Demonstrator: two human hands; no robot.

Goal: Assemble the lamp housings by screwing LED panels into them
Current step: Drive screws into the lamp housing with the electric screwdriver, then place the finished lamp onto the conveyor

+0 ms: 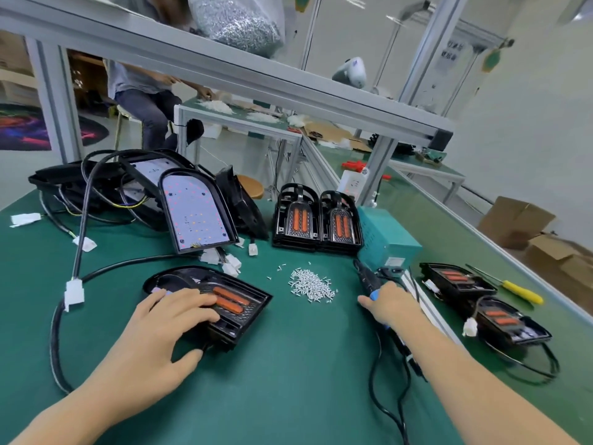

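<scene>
1. Two bare hands work over the green worktop (288, 364). The left hand (173, 316) lies on a black lamp housing (237, 303), fingers spread across its top and thumb curled against its near edge, holding it down.
2. The right hand (390, 305) grips an electric screwdriver (365, 277), whose black body points up and away from the hand; its black cable (382, 380) runs back along the forearm.
3. The held lamp housing sits near the middle of the worktop, with two orange strips showing in its open side just beyond the fingers.
4. Between the hands, slightly farther back, lies a loose pile of screws (309, 285).
5. Behind the pile, two stacks of housings (316, 220) stand side by side, touching a teal power box (385, 237) on their right.
6. Far left, an LED panel housing (195, 210) leans tilted against a heap of black housings and cables (96, 184).
7. At the right edge lie two more housings (481, 300) with white connectors, and beside them a yellow-handled screwdriver (521, 292).
</scene>
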